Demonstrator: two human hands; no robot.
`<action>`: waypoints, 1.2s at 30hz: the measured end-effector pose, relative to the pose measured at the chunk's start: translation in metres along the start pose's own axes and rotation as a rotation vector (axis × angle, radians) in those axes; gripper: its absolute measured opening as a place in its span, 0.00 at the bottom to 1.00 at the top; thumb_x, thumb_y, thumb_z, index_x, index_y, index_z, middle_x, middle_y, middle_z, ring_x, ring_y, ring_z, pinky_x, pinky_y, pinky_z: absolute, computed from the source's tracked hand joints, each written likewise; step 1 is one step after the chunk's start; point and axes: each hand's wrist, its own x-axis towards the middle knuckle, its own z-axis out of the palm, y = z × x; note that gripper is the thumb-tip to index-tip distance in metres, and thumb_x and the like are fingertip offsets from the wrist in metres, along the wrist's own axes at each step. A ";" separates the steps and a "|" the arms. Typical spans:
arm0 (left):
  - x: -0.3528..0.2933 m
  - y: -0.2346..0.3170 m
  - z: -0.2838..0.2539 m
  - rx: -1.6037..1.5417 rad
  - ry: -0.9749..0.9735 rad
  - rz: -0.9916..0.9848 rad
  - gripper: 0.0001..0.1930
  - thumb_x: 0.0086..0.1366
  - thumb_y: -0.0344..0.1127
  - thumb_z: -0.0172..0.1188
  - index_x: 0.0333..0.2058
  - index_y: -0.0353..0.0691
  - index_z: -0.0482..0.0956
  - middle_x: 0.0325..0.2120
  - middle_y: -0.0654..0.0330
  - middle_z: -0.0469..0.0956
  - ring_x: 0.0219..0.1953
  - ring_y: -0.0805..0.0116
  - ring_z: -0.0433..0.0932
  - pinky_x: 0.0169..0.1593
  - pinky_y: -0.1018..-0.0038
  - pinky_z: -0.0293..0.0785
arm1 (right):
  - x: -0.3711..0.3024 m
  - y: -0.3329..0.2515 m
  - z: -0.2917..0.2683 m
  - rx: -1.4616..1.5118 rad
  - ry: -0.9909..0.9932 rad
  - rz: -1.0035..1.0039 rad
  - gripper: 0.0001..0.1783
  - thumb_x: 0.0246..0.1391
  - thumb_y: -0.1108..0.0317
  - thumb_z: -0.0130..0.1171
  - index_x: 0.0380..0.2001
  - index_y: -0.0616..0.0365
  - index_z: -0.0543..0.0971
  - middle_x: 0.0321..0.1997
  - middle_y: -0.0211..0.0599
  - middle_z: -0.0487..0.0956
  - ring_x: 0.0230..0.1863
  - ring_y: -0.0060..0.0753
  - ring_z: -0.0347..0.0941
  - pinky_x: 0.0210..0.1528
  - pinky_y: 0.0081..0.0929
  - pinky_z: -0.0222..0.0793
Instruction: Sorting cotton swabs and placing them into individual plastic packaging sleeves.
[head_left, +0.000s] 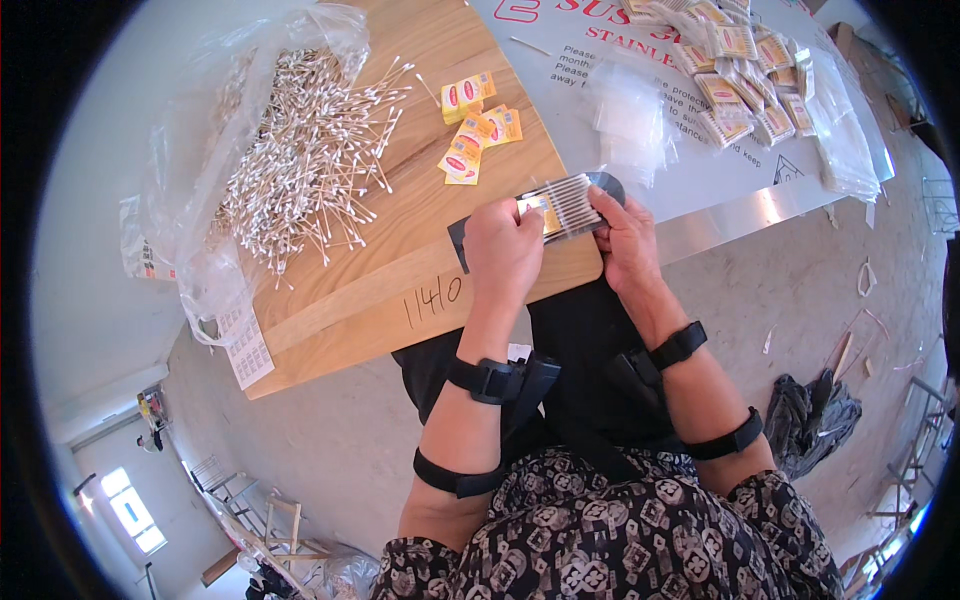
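My left hand [503, 250] is closed at the left end of a clear packet of cotton swabs [572, 206], with a yellow card inside it. At the packet's other end, the thumb and fingers of my right hand [630, 240] pinch it. The swabs lie side by side in a flat row. Beneath the packet is a dark flat strip [459, 243] with a rounded right end; my hands hide much of it. Just beyond my hands, several yellow printed cards [465, 150] lie on the wooden board [430, 265].
A large heap of loose cotton swabs [300, 150] spills from a clear plastic bag [175, 180] at the left. Empty clear sachets [635, 120] lie on the metal-edged sheet [740, 215]. Filled swab packets [745, 80] are piled at the far right. A black bag [815, 415] sits on the floor.
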 end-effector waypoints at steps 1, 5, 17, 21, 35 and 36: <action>0.000 0.002 0.000 0.001 0.000 0.000 0.13 0.57 0.36 0.60 0.23 0.28 0.77 0.19 0.43 0.76 0.26 0.47 0.78 0.32 0.61 0.71 | 0.000 0.000 0.000 -0.007 0.003 0.010 0.06 0.58 0.65 0.60 0.34 0.54 0.79 0.22 0.15 0.72 0.17 0.06 0.54 0.18 0.10 0.46; 0.000 0.005 -0.002 0.028 -0.052 0.098 0.14 0.58 0.35 0.60 0.22 0.28 0.77 0.16 0.48 0.75 0.21 0.58 0.75 0.27 0.66 0.70 | 0.000 0.001 -0.001 -0.013 -0.011 0.014 0.06 0.58 0.65 0.61 0.34 0.54 0.80 0.22 0.15 0.71 0.17 0.06 0.55 0.18 0.11 0.47; 0.003 0.005 0.001 0.071 -0.087 0.026 0.14 0.63 0.38 0.59 0.22 0.33 0.78 0.15 0.54 0.76 0.17 0.63 0.75 0.22 0.69 0.69 | 0.001 0.000 0.001 0.013 0.000 0.017 0.05 0.58 0.66 0.60 0.32 0.54 0.79 0.21 0.14 0.69 0.17 0.06 0.54 0.17 0.10 0.46; -0.002 0.005 0.007 0.232 0.030 0.162 0.15 0.60 0.41 0.62 0.24 0.34 0.77 0.16 0.48 0.75 0.21 0.50 0.75 0.30 0.61 0.71 | 0.001 0.002 -0.002 -0.008 -0.003 0.015 0.07 0.59 0.64 0.59 0.30 0.53 0.78 0.20 0.16 0.70 0.16 0.07 0.54 0.16 0.11 0.46; -0.037 -0.036 0.020 0.621 0.103 0.412 0.42 0.67 0.56 0.48 0.67 0.30 0.46 0.69 0.42 0.43 0.72 0.48 0.38 0.69 0.46 0.34 | 0.022 0.000 -0.007 -0.033 0.010 -0.023 0.11 0.57 0.63 0.63 0.31 0.60 0.81 0.26 0.25 0.78 0.22 0.14 0.68 0.22 0.17 0.64; -0.037 -0.035 0.021 0.635 0.095 0.423 0.42 0.67 0.57 0.47 0.67 0.30 0.46 0.69 0.42 0.43 0.72 0.48 0.38 0.69 0.46 0.34 | 0.022 0.002 -0.007 -0.035 0.009 -0.023 0.11 0.57 0.63 0.63 0.31 0.60 0.81 0.26 0.25 0.78 0.22 0.14 0.68 0.22 0.17 0.64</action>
